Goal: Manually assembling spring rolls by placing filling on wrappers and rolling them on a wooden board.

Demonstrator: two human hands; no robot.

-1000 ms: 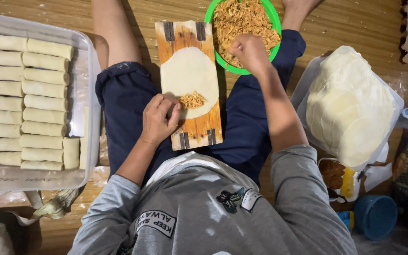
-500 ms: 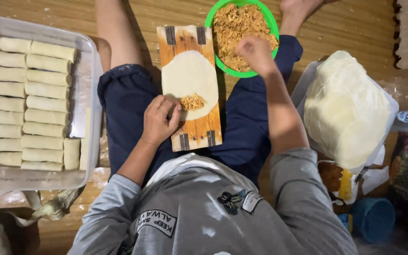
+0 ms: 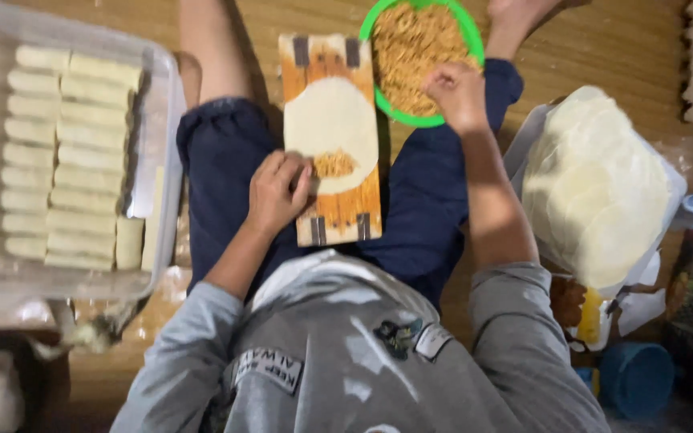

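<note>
Wrapper: thin, soft, tears easily; lift by 6 o'clock edge. Left hand pinches it; right hand closed over filling

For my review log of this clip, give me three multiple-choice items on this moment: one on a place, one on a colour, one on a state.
1. Where is the small heap of shredded filling?
A. on the round pale wrapper on the wooden board
B. in the clear plastic tub
C. on the floor

2. What colour is the round bowl of shredded filling?
A. blue
B. green
C. red

3. What is the right hand doing?
A. lying flat on the stack of round wrappers
B. holding a blue cup
C. curled over the bowl's filling

Answers:
1 A: the heap sits on the near edge of the wrapper on the board, beside the left hand.
2 B: its rim is bright green.
3 C: its fingers are bunched at the near edge of the bowl; the stack lies apart, to the right.
</note>
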